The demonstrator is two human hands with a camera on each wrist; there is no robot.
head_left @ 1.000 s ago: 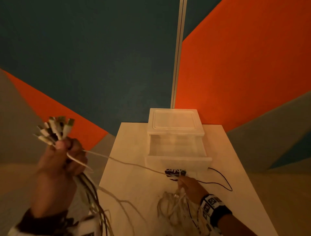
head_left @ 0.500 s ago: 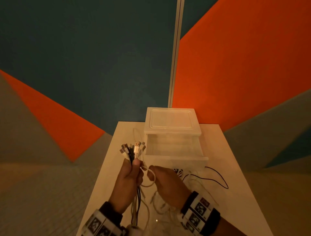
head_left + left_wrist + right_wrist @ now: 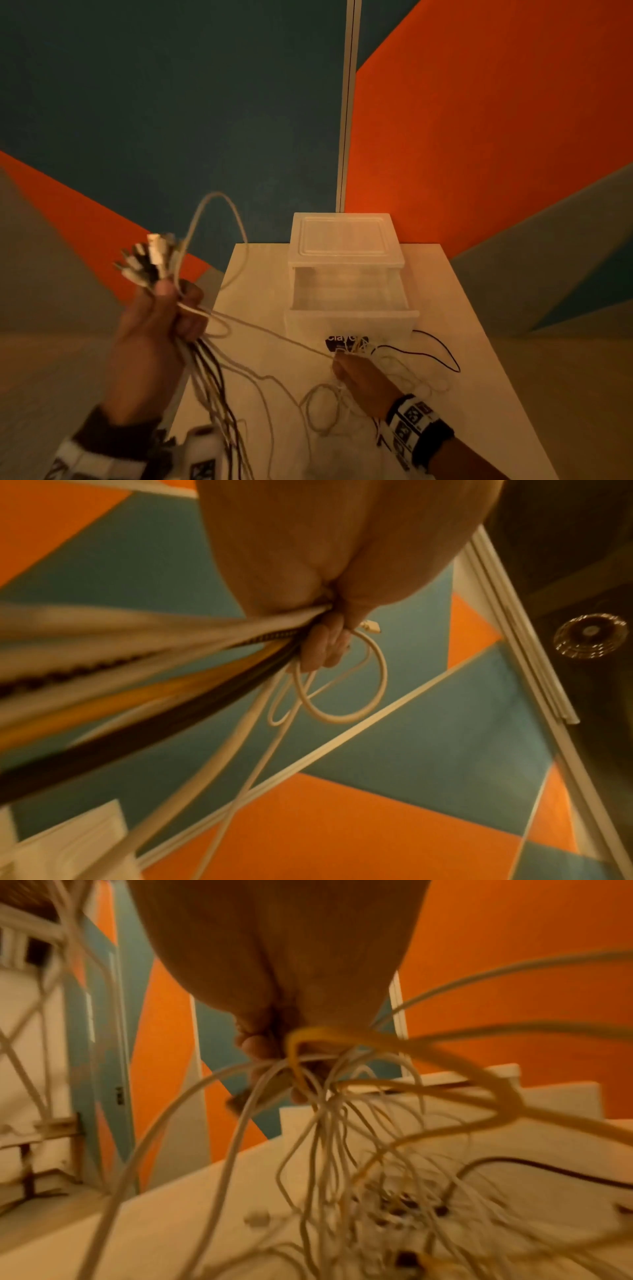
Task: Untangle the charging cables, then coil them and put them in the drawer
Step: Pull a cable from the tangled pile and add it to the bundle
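Note:
My left hand (image 3: 161, 315) is raised left of the table and grips a bundle of charging cables (image 3: 205, 377) just below their plug ends (image 3: 150, 257), which fan out above my fist. In the left wrist view my left hand (image 3: 329, 631) has its fingers curled round white, black and yellow cables (image 3: 171, 653). One white cable (image 3: 274, 335) runs taut from that fist to my right hand (image 3: 356, 373), which holds a clump of tangled cables (image 3: 370, 353) low over the table, in front of the open drawer (image 3: 349, 294). The right wrist view shows my right hand (image 3: 284, 1058) pinching many thin strands (image 3: 329, 1123).
A translucent white drawer unit (image 3: 346, 240) stands at the back of the pale table (image 3: 462, 359), its drawer pulled out. A black cable (image 3: 442, 349) lies right of the drawer. Loose white loops (image 3: 322, 407) lie on the table near my right wrist. Orange and teal wall panels stand behind.
My left hand has swung up and out to the left with the cable bundle. My right hand has moved right and down toward the drawer front, stretching a white cable between the hands.

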